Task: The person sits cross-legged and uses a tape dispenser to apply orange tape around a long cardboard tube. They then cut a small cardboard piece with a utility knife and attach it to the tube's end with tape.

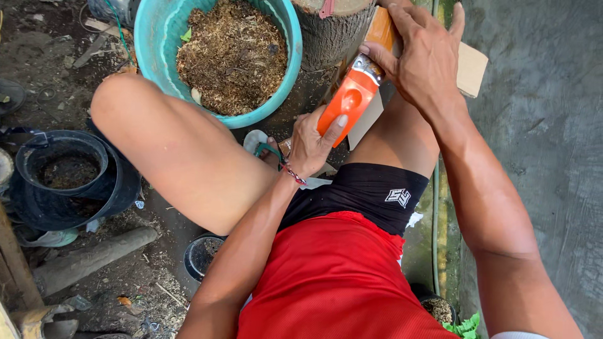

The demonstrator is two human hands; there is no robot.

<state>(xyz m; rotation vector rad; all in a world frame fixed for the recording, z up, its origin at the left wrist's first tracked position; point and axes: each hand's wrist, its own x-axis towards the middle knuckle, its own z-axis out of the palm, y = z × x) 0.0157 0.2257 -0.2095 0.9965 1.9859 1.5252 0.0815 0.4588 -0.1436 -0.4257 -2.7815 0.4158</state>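
An orange power tool [352,100] with a silver collar lies across my lap, its far end over a cardboard box [471,66]. My left hand [311,141] grips the tool's near orange end, thumb pressed on its top. My right hand [424,56] closes over the far end at the silver collar. A thin bracelet circles my left wrist. I sit with knees apart, in black shorts and a red shirt. What lies under my right palm is hidden.
A teal tub [157,44] of brown shredded husk stands ahead. A tree stump [330,34] is beside it. Black plastic pots [63,179] with soil sit at left, a small pot [201,254] under my thigh. Grey concrete [546,125] runs along the right.
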